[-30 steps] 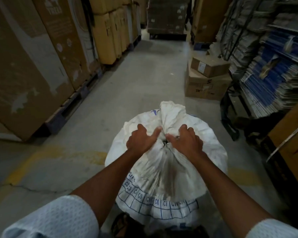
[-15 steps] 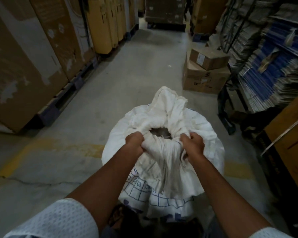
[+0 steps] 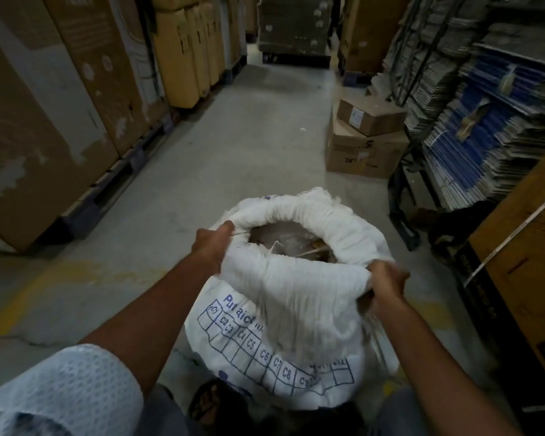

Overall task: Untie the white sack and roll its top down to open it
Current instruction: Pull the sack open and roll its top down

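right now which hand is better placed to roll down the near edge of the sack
Right. The right hand already grips the bunched near rim of the white sack, where fabric stands highest. The left hand holds the left side, already rolled.

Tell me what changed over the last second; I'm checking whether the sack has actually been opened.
The white sack went from a bunched, closed neck to a wide open mouth with its top rolled into a thick rim. The left hand and right hand moved apart, from the centre to opposite sides of the rim, each keeping its grip on the fabric. The sack stayed standing on the same patch of floor, and the stacked boxes did not move.
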